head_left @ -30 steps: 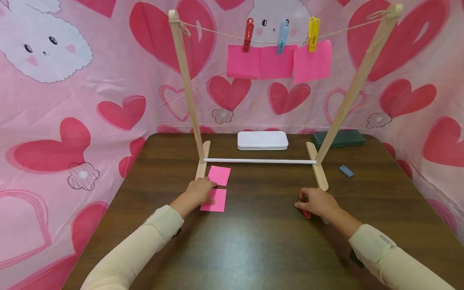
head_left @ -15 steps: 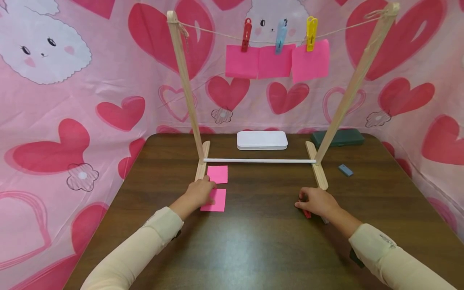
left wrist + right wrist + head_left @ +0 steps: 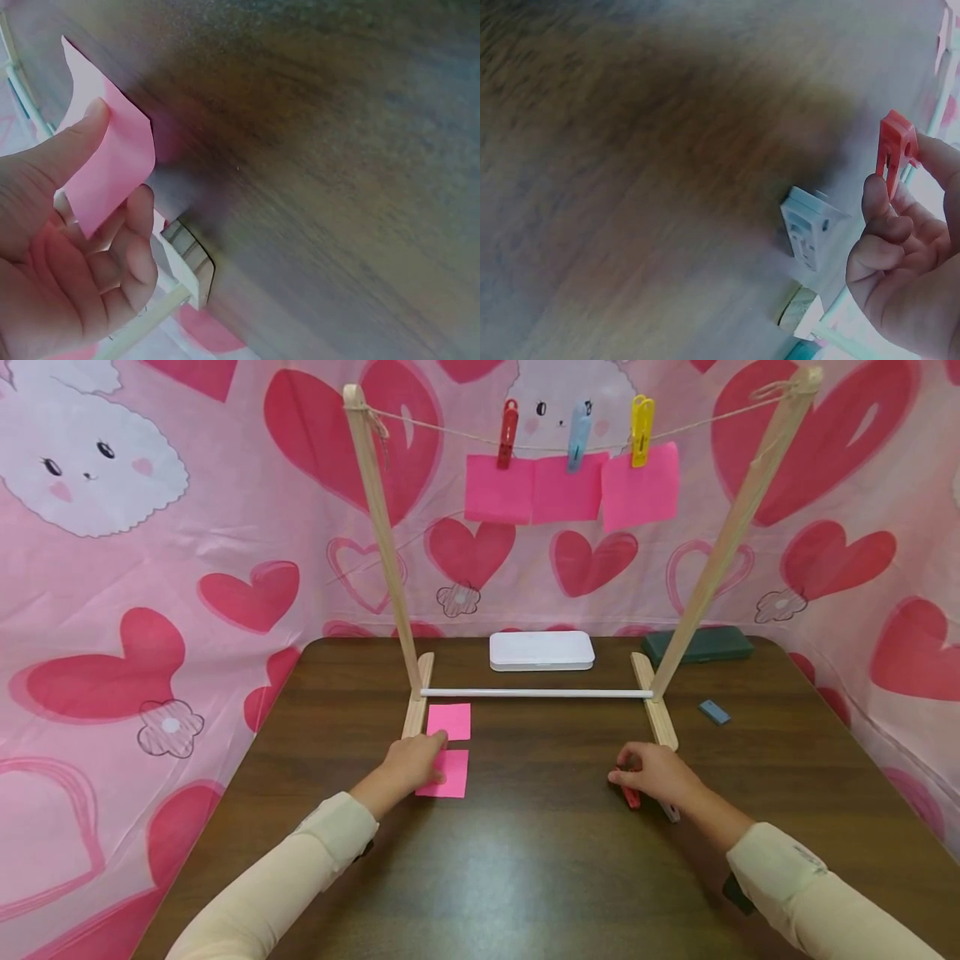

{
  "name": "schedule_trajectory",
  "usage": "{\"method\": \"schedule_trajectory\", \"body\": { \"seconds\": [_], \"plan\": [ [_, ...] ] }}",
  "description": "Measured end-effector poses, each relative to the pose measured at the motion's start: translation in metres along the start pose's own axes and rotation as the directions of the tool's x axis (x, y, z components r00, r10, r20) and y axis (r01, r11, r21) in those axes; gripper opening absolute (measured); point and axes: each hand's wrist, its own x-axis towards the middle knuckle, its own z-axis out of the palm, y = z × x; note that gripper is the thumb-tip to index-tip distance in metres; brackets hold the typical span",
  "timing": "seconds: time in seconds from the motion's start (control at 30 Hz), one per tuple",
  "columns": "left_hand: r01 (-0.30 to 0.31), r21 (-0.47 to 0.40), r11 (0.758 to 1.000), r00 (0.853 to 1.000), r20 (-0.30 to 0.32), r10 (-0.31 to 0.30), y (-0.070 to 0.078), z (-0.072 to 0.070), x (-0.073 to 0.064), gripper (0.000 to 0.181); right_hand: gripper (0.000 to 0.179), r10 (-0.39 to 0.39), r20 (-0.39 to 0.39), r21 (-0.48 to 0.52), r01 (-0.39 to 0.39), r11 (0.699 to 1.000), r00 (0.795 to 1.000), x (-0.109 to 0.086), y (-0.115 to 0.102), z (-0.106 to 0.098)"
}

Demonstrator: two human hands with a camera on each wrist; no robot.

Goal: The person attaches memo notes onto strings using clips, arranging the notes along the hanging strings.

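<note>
My left hand [image 3: 411,762] pinches a pink sticky note [image 3: 124,154] between thumb and fingers. In the left wrist view the note bends along its edge, and in the head view it is the nearer of two. A second pink sticky note [image 3: 450,721] lies just behind it, beside the stand's left foot. At the right, my right hand [image 3: 656,772] holds a red clothespin [image 3: 896,150] between thumb and fingers. Under that hand a pale grey clothespin [image 3: 806,225] rests on the table, mostly covered by the hand in the head view.
A wooden stand [image 3: 384,543] with a white crossbar [image 3: 536,693] carries a string [image 3: 450,428]. Red, blue and yellow clothespins hold pink notes [image 3: 498,493] on it. Behind are a white case [image 3: 542,650] and a green case [image 3: 708,645]; a blue clothespin [image 3: 714,712] lies right.
The farther note, tilted at first, now lies straighter and slightly left. My right hand has shifted the red clothespin a little, showing more of the grey one.
</note>
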Motion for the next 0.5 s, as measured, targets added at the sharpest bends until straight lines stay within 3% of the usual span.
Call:
{"method": "schedule_trajectory", "body": {
  "seconds": [0.17,0.3,0.4,0.5],
  "plan": [
    [-0.009,-0.051,0.999,1.000,-0.013,0.008,-0.001,0.004,0.002,0.028,0.040,-0.004,-0.007,0.061,0.004,0.998,1.000,0.003,0.001,-0.006],
    [-0.024,-0.174,0.984,1.000,-0.014,0.022,0.001,0.004,0.003,0.019,0.042,-0.022,0.005,0.109,0.021,0.994,1.000,0.001,0.000,-0.013],
    [-0.032,-0.293,0.955,0.999,-0.007,0.032,0.003,0.003,0.004,0.015,0.035,-0.039,0.015,0.123,0.037,0.992,0.999,-0.001,0.000,-0.018],
    [-0.022,-0.428,0.903,0.999,0.014,0.031,0.006,0.000,0.006,0.013,0.031,-0.040,0.026,0.143,0.036,0.989,0.999,-0.003,0.000,-0.021]
  ]
}}
